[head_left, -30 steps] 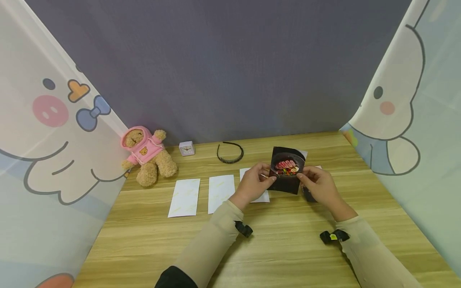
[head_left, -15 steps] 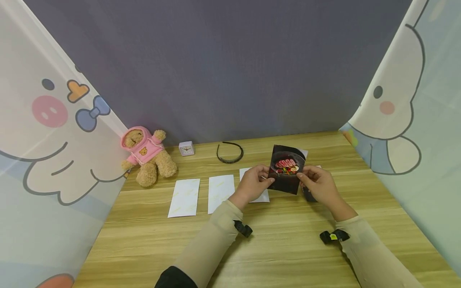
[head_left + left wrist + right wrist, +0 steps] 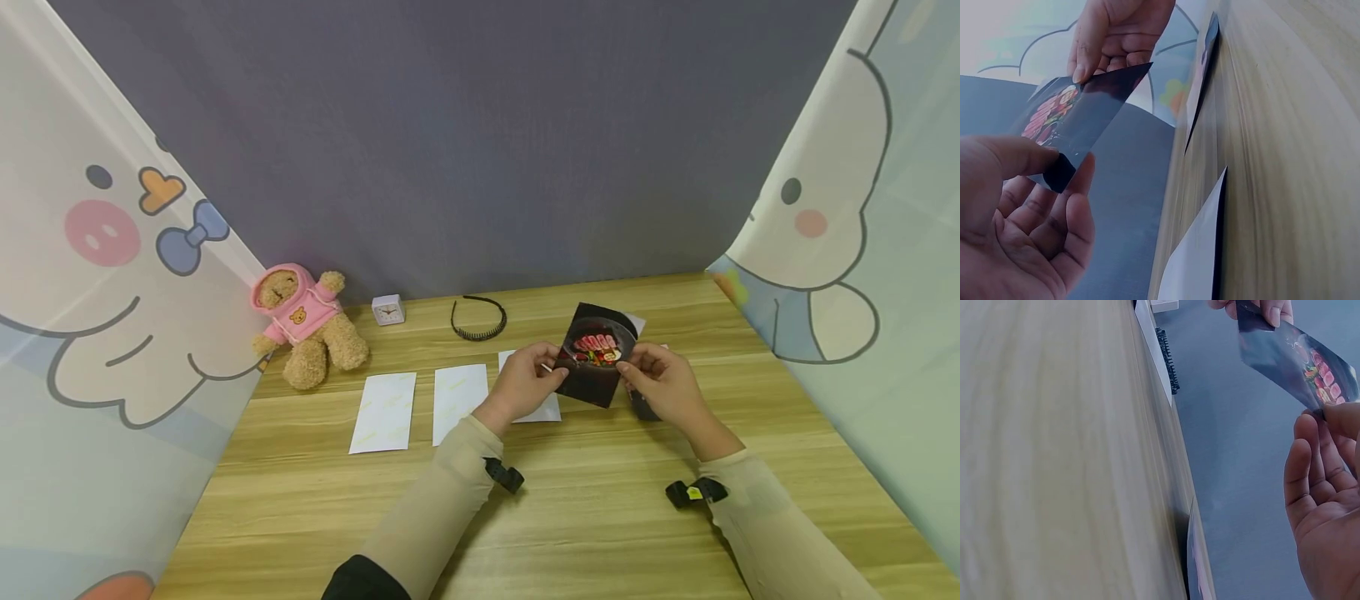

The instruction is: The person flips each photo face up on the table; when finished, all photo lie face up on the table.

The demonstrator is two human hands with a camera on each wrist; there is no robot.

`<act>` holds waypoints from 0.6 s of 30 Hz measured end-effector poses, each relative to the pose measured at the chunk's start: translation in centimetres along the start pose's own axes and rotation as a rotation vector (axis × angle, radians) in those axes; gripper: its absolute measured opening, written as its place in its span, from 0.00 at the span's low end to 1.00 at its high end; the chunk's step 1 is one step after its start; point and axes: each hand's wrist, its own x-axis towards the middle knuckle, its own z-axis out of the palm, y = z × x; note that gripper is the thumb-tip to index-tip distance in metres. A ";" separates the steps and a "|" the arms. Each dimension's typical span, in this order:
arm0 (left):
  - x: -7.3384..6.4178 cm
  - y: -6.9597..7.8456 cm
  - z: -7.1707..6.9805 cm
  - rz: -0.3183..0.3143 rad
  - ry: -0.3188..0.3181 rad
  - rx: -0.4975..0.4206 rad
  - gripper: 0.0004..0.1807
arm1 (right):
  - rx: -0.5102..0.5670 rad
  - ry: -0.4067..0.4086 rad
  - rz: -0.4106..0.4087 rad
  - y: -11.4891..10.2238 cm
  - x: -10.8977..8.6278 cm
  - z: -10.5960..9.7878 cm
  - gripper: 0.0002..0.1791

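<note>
Both hands hold a photo card [image 3: 596, 343] above the table, its front showing sliced meat and vegetables in a dark pan. My left hand [image 3: 522, 385] pinches its lower left side, thumb in front. On the opposite side, my right hand [image 3: 666, 390] pinches the edge between thumb and fingers. The card bends a little in the left wrist view, where the left thumb presses near a corner. Behind the hands, a white card [image 3: 550, 410] lies on the table, partly covered by the left hand. A dark card [image 3: 642, 407] shows under the right hand, mostly hidden.
Two more white cards [image 3: 384, 412] with faint yellow print lie flat to the left. Along the back stand a teddy bear [image 3: 315, 321] in a pink hoodie and a small clock [image 3: 388, 311], with a black toothed headband [image 3: 480, 334] beside them. A dark partition [image 3: 480, 150] rises behind.
The photo card has turned slightly clockwise in the head view, its top shifting right and its bottom left. Both hands keep their grip and have barely moved.
</note>
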 end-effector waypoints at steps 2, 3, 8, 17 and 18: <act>0.0 -0.1 -0.1 0.011 -0.004 -0.016 0.11 | 0.008 0.003 0.001 -0.1 0.0 0.0 0.04; 0.0 -0.1 -0.1 0.014 -0.007 -0.026 0.11 | 0.010 0.004 0.000 -0.2 0.0 -0.1 0.05; 0.0 0.2 -0.4 0.038 -0.014 -0.036 0.10 | 0.044 0.049 -0.002 -0.2 0.1 -0.2 0.07; -0.1 0.3 -0.8 0.007 -0.014 -0.044 0.08 | 0.145 0.104 0.027 0.3 0.2 -0.4 0.11; 0.0 0.2 -0.8 0.008 -0.010 -0.045 0.08 | 0.153 0.110 0.028 0.4 0.2 -0.4 0.12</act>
